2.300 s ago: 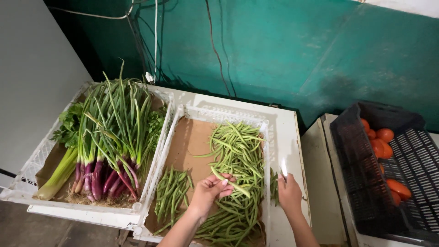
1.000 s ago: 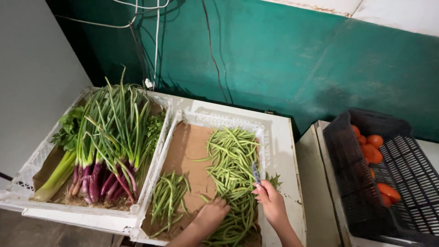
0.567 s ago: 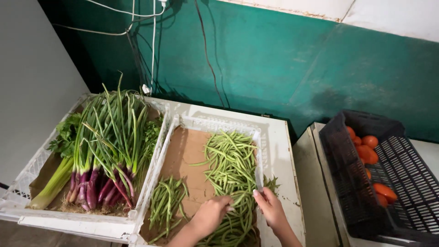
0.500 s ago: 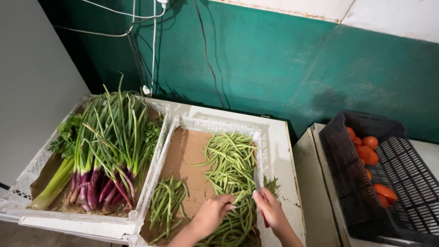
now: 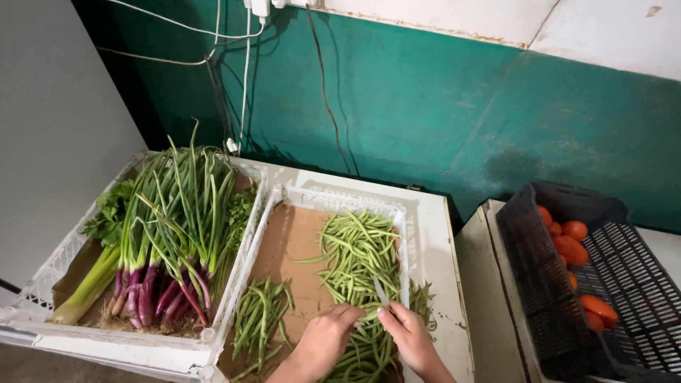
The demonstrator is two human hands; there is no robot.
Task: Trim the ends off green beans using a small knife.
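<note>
A white crate (image 5: 340,200) lined with brown cardboard holds a long heap of green beans (image 5: 357,255) along its right side and a smaller bunch of green beans (image 5: 257,323) at the lower left. My left hand (image 5: 325,337) rests on the big heap near the front, fingers curled into the beans. Just to its right, my right hand (image 5: 408,333) pinches a small knife (image 5: 381,291) whose pale blade points up over the beans. The two hands almost touch.
A second white crate (image 5: 67,252) to the left carries purple-stemmed spring onions (image 5: 167,234) and leafy herbs. A black crate (image 5: 624,284) with red tomatoes (image 5: 571,237) stands on the right. Both white crates sit on a white top against a green wall with hanging cables.
My right hand came in from the crate's right rim to the bean heap, with the knife. Both hands drew together at the front of the heap. The view tilted up slightly.
</note>
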